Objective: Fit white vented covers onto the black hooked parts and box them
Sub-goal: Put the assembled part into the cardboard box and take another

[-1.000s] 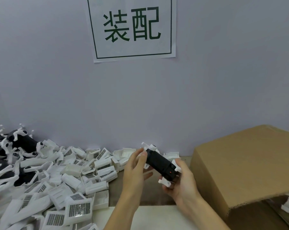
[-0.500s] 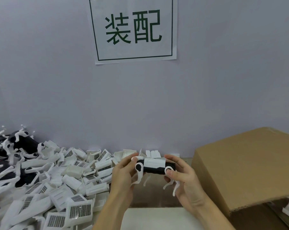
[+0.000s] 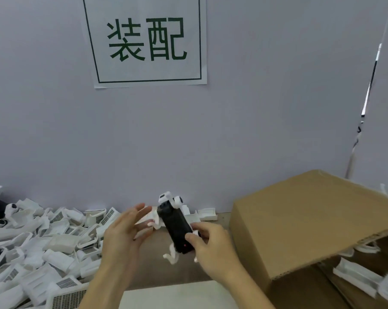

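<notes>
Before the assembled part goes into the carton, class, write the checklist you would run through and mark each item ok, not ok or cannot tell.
1. Right hand has a firm grip on the black hooked part: ok, fingers pinch its lower end.
2. Left hand clear of the part: ok, open beside it.
3. White vented cover seated on the part: cannot tell, only the black face shows.
4. White hooks intact: ok at the top end; the lower ones are partly hidden.
5. Cardboard box open to receive it: ok, the flap is raised and white pieces lie inside.
</notes>
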Demonstrator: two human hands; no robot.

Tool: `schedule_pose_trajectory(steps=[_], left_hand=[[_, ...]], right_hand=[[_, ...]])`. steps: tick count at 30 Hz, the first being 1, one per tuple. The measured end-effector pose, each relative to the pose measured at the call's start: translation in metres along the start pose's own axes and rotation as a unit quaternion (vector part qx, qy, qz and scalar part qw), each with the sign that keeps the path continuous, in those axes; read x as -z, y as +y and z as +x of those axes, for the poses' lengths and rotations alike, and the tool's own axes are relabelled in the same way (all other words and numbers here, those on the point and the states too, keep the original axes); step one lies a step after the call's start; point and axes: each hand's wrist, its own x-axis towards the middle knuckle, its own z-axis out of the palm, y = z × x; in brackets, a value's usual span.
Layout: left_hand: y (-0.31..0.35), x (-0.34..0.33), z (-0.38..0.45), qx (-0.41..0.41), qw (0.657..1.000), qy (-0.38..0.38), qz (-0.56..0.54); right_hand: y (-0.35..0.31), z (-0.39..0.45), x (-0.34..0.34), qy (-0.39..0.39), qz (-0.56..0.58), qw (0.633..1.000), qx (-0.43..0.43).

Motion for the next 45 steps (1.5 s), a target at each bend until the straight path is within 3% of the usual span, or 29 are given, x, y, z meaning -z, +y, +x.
schedule_pose_trajectory(steps=[3,7,10,13,17,19,22,26,29,32,35,38,40,43,45], left_hand=[[-0.016,0.001,-0.002,-0.005,0.997,0.052,0.053],[-0.035,-0.002,-0.004,0.014,0.989,0.043,0.142],[-0.043,-0.005,-0.007,0.005,0.976,0.025,0.216],[-0.048,-0.006,-0.011,-0.008,0.962,0.013,0.273],[-0.047,-0.008,-0.013,-0.001,0.955,0.018,0.296],[-0.046,-0.009,-0.014,0.006,0.953,0.016,0.303],[-0.045,-0.012,-0.017,-0.006,0.942,-0.006,0.335],[-0.025,-0.028,-0.020,-0.082,0.901,-0.021,0.425],[0.001,-0.039,-0.019,-0.142,0.823,-0.050,0.548],[0.035,-0.032,-0.008,-0.166,0.688,-0.123,0.696],[0.074,-0.001,0.011,-0.096,0.534,-0.169,0.823],[0.121,0.039,0.024,-0.026,0.365,-0.115,0.923],[0.160,0.064,0.028,0.018,0.283,-0.042,0.958],[0.217,0.092,0.030,0.137,0.207,0.053,0.967],[0.239,0.103,0.028,0.227,0.185,0.048,0.955]], right_hand=[[-0.018,0.005,0.015,0.078,0.183,0.980,-0.018],[-0.052,0.021,0.069,0.229,0.362,0.904,0.017],[-0.069,0.036,0.134,0.413,0.316,0.854,0.008],[-0.075,0.042,0.195,0.511,0.262,0.818,-0.045],[-0.075,0.033,0.214,0.456,0.305,0.835,-0.046],[-0.072,0.031,0.196,0.423,0.279,0.862,-0.025],[-0.067,0.025,0.141,0.397,0.283,0.873,0.011],[-0.037,0.003,0.040,0.232,0.173,0.957,0.022],[0.000,-0.014,-0.017,0.138,0.112,0.984,-0.021],[0.024,-0.013,-0.031,0.075,0.061,0.994,-0.048],[0.029,-0.007,-0.025,0.085,0.067,0.992,-0.067],[0.033,-0.005,-0.028,0.072,0.063,0.993,-0.068],[0.034,-0.004,-0.031,0.064,0.063,0.994,-0.069],[0.035,-0.003,-0.033,0.053,0.061,0.994,-0.071],[0.035,-0.004,-0.034,0.046,0.056,0.994,-0.077]])
